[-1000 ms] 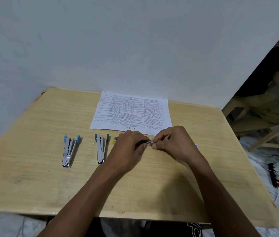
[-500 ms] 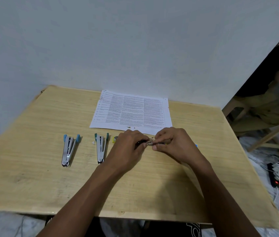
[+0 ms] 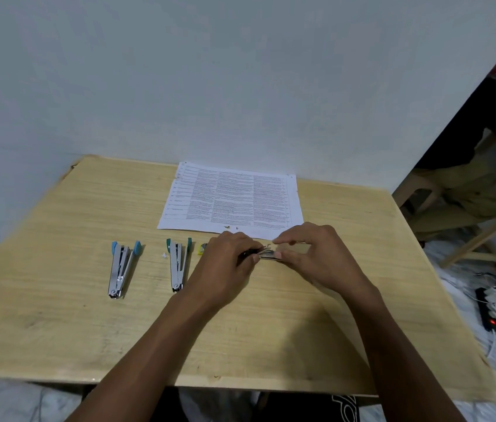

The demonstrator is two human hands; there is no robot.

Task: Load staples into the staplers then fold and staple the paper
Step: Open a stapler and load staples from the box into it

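Observation:
My left hand [image 3: 225, 263] and my right hand [image 3: 316, 257] meet at the table's middle, both gripping a small metal stapler [image 3: 266, 253], mostly hidden between the fingers. Two other staplers lie opened flat to the left: a light-blue one [image 3: 121, 268] and a green one [image 3: 178, 261]. A small yellow staple box [image 3: 201, 248] peeks out beside my left hand. A printed sheet of paper [image 3: 231, 199] lies flat at the table's far side, just beyond my hands.
The wooden table [image 3: 58, 330] stands against a pale wall. To the right, off the table, a seated person's legs and wooden furniture [image 3: 469, 190] show. A power strip with cables [image 3: 487, 312] lies on the floor.
My hands stay together on the stapler, shifting only slightly; my right fingers have spread a little over it. The other staplers and the paper have not moved.

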